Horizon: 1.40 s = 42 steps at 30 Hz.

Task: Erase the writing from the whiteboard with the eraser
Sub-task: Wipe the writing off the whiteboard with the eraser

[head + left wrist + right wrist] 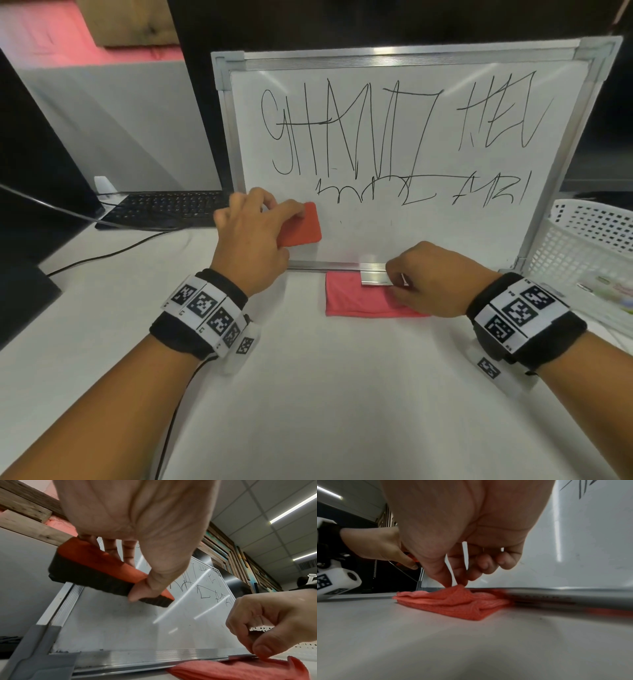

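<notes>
Orange-backed eraser (301, 226) with a black felt pad sits in the left hand (251, 240), thumb (145, 588) on the near long edge, fingers (111, 549) curled over the far edge. Firm pinch grip, hand wrapped round the block. Eraser is at the lower-left corner of the whiteboard (376, 233); left wrist view shows the felt side facing the board, tilted, whether it touches I cannot tell.

Whiteboard stands tilted back on the white table (342, 394), aluminium frame, grey plastic corners. Black writing (394, 130) covers the upper board and a second line crosses the middle. Strip of board below that line, right of the eraser, shows only faint specks.

Right hand (424, 277) is at the board's bottom edge, right of centre. Fingers curled down, thumb and fingertips (462, 577) pinching up a fold of the pink cloth (356, 298). Cloth lies folded on the table, partly tucked under the board's bottom rail.

Left of the board: black keyboard (164, 209), cable, dark monitor edge. Right of the board: white perforated basket (589, 236).
</notes>
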### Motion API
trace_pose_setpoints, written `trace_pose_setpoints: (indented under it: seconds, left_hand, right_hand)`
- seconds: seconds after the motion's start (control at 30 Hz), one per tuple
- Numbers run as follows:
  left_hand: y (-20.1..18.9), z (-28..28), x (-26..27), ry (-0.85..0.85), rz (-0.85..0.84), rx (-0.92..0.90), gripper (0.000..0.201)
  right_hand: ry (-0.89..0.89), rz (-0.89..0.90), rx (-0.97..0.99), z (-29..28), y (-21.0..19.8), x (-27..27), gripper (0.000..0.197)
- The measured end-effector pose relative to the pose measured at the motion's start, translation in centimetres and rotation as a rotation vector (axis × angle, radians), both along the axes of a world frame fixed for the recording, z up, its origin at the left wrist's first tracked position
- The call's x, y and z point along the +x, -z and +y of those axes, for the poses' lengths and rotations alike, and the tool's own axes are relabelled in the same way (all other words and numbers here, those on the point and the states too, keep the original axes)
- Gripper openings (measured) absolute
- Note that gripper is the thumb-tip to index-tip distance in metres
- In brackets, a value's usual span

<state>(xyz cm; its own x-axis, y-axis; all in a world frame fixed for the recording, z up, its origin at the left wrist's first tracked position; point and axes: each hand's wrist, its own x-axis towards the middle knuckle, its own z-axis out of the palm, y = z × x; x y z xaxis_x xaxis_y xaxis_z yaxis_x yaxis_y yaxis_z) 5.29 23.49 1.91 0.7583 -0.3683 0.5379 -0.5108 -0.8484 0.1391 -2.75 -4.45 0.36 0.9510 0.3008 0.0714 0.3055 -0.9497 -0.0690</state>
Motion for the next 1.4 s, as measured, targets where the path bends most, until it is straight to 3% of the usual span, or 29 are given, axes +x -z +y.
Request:
trace_pose_setpoints:
  seconds: [0.5, 1.13, 1.27, 1.4]
  left_hand:
    - [-0.2, -0.6, 0.5, 0.064, -0.079, -0.153, 0.060]
    - [-0.2, -1.1, 0.5, 0.087, -0.107, -0.140, 0.058]
    - [0.2, -1.1, 0.4, 0.158, -0.027, -0.035, 0.057]
    - [0.1, -1.5, 0.3, 0.129, -0.094, -0.079, 0.058]
  right_hand:
    - [-0.020, 0.022, 0.001, 0.5, 0.3, 0.2, 0.022]
    - [-0.025, 0.024, 0.009, 0.5, 0.1, 0.1, 0.022]
    - [-0.026, 0.024, 0.019, 0.5, 0.2, 0.1, 0.022]
    - [-0.028, 0.024, 0.033, 0.5, 0.1, 0.1, 0.023]
